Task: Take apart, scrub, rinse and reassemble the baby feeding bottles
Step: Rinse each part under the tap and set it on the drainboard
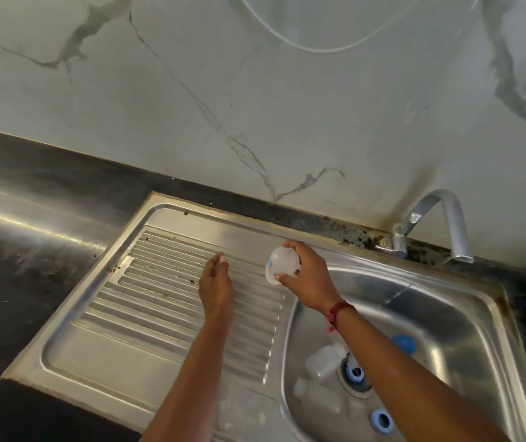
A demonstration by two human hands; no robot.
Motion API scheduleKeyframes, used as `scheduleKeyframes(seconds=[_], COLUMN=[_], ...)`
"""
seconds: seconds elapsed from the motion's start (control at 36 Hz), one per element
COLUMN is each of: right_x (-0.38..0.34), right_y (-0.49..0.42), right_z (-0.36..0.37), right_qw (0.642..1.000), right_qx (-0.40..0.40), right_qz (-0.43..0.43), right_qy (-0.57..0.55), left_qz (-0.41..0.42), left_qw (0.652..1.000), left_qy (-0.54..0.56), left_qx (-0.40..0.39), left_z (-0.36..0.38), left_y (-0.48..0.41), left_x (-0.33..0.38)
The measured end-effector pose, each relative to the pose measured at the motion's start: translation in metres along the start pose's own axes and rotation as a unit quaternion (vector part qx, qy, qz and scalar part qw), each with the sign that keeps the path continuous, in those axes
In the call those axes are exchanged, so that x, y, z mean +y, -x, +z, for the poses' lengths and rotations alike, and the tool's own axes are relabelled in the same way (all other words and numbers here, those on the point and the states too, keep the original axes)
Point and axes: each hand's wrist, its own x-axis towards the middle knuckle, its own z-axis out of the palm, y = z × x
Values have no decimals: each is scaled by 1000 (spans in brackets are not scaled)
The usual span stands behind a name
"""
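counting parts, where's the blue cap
Head view: the blue cap lies in the sink, right of the right forearm, above the drain.

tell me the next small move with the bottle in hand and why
Probably lower the bottle onto the ribbed drainboard to drain: the right hand grips it over the ribs, the left hand is open beside it, and more bottle parts lie in the sink.

The steel sink (446, 314) holds clear bottles (322, 360), blue rings (382, 421) and a blue cap (403, 342).
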Motion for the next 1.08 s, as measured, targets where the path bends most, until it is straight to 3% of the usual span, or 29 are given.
scheduleKeyframes(seconds=[0.25,0.53,0.72,0.86,0.94,1.08], right_x=[-11,-8,-2,20,34,63], right_y=[-25,-28,-11,17,37,73], right_z=[33,46,28,9,-6,-29], right_qw=[995,993,999,999,998,997], right_qx=[-62,-63,-38,-15,1,12], right_qz=[-40,-43,9,45,59,79], right_qy=[69,95,34,4,-4,6], left_qz=[-28,-26,42,113,132,106], left_qw=[999,998,999,992,991,983], left_qy=[35,40,0,-25,-30,-75], left_qx=[28,32,15,47,19,-131], left_z=[-11,-15,-11,2,14,39], left_y=[-12,-6,5,30,51,90], left_x=[-4,-3,2,9,5,-17])
